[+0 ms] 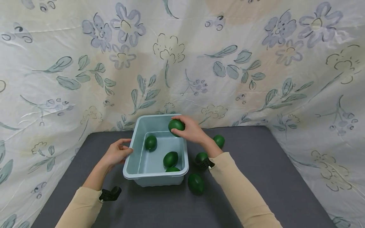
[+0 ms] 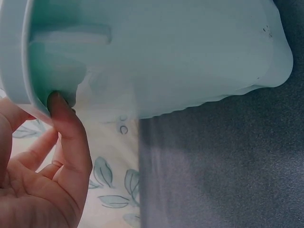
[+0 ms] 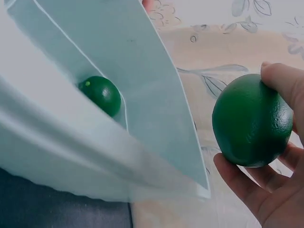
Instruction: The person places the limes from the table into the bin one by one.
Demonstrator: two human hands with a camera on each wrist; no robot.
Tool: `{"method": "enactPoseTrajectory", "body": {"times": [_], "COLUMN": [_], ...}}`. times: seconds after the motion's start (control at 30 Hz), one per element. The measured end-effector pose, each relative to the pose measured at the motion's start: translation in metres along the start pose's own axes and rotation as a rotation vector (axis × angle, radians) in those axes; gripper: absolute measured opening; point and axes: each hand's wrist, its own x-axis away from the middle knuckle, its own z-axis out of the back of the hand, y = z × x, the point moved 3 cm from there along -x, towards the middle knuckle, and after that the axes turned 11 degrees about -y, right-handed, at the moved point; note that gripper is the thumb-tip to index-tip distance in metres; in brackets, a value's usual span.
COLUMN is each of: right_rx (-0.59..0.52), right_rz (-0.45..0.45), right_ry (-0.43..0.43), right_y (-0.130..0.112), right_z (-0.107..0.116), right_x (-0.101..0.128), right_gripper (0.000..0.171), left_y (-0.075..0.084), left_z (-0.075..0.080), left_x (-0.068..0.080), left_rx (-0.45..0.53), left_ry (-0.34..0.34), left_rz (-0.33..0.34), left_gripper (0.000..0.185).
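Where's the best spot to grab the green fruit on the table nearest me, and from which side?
Probably around its rounded middle, from above and slightly right: the green fruit is egg-shaped, lying on its side, with the tub close on its left.

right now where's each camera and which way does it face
Head: on the head, facing forward and down at the bin; left hand, right hand and sleeves show.
Left wrist: worn there, facing the bin's outer wall; left hand shows.
Right wrist: worn there, facing the bin's inside and held green fruit; right hand shows.
Head and right wrist share that fruit.
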Motion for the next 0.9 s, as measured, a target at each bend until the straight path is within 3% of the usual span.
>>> {"method": "enactPoseTrajectory", "body": {"times": [0.9], "right_rx": [0.027], "right_rz": [0.001], "right_ry": [-0.057], "right_y": [-0.026], "right_z": [-0.034], "right_x": [-0.026], "right_gripper": [0.05], "left_y": [-0.001], "left_z": [0.0], "left_x": [-0.001], "left_rx": [0.004], "left_ry": [-0.003], "left_rz": [0.016], "left_gripper": [0.056]}}
